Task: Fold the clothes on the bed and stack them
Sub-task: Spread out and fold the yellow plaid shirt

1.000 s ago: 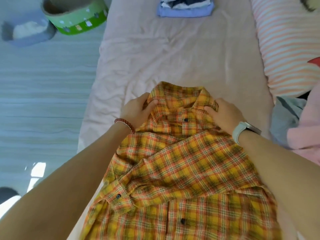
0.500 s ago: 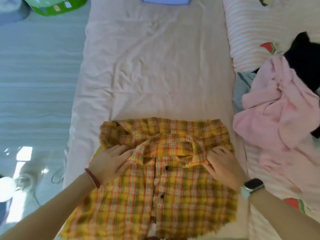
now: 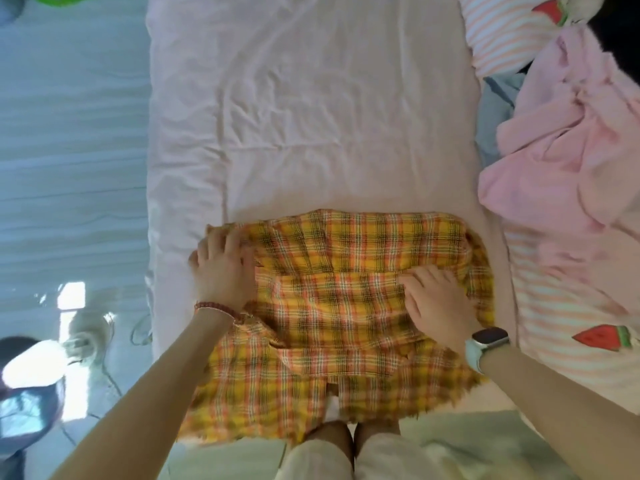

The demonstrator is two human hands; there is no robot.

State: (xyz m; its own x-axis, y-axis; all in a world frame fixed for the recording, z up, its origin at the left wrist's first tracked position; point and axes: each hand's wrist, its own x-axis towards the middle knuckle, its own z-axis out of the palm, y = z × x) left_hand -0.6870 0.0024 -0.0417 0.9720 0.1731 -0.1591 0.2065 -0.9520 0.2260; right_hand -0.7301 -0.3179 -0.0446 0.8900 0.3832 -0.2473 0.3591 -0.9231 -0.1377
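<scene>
Pressing down on the left edge of one yellow-and-orange plaid cotton shirt [image 3: 346, 306], the left hand [image 3: 221, 268] lies flat with its fingers straight and together, gripping nothing; a red beaded bracelet [image 3: 216, 308] circles that wrist. The shirt sits in the lower middle of the frame on the pale pink bed sheet [image 3: 294, 116], its upper part doubled over toward the person so a crosswise fold runs along its far edge, while the frayed hem reaches the person's knees at the bottom of the frame. Right of centre, the right hand [image 3: 434, 303] rests on the folded layer with fingers spread and slightly bent, smoothing rather than pinching, a pale-strapped smartwatch [image 3: 488, 337] on its wrist. I judge this shirt roughly half folded, needing at least one more fold before it can be stacked. At the right of the frame one crumpled pink garment [image 3: 561, 150] and one grey-blue garment [image 3: 491, 109] beneath it wait unfolded, beside a striped watermelon-print quilt [image 3: 571, 323]. No finished stack is in view.
</scene>
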